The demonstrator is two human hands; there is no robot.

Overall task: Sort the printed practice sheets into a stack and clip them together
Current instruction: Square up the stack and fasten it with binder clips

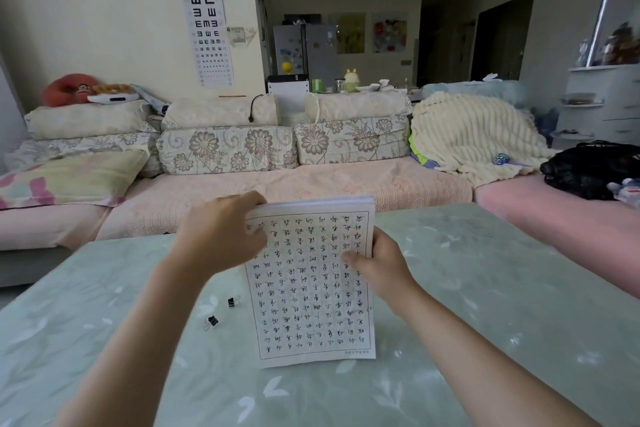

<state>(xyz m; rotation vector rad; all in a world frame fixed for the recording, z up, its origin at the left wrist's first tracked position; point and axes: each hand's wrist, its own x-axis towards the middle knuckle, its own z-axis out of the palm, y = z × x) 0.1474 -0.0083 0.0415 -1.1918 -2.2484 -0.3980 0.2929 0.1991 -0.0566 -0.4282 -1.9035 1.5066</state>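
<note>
The left hand [221, 232] grasps the upper left corner of the stack of sheets [311, 305], with the fingers curled over the top edge. The right hand [377, 267] grasps the right edge, the thumb lying on the printed front. The stack stands tilted, its lower edge resting on the bench [485, 288]. Left of the stack, a black clip [232, 302] and a second clip [211, 322] lie on the bench, apart from the paper. Behind the bench is a sofa [311, 184].

Matt white paper in the stack of practice sheets [313, 308]. Smooth, glossy pale-green tabletop [485, 288], glass-like. Black binder clips [232, 302] with shiny wire handles. Textured pink cloth over the sofa [311, 184]; ribbed, plush blanket [467, 135].
</note>
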